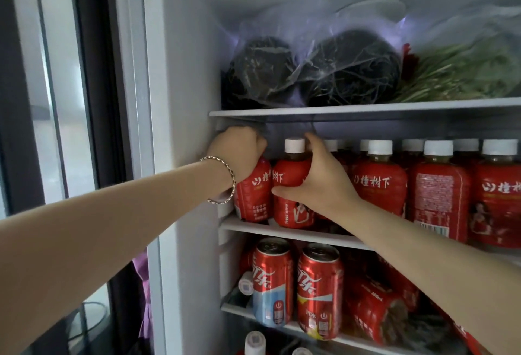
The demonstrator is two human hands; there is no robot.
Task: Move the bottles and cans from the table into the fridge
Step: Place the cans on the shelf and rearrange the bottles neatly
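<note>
So the person has both hands inside the open fridge (186,73), at the middle shelf (282,232). The left hand (236,147), the one with the bracelet (222,180), is curled down over the top of the leftmost red bottle (253,197), cap totally hidden under the fingers. The right hand (321,180) is wrapped round the next bottle (290,182), thumb across the label, white cap sticking out above. Both bottles stand upright, right next to each other at the shelf's front left end. More red bottles (439,194) line up to the right. The shelf below has two upright cola cans (272,281) and a tipped-over bottle (372,306). Up top: bagged veggies (349,70).
</note>
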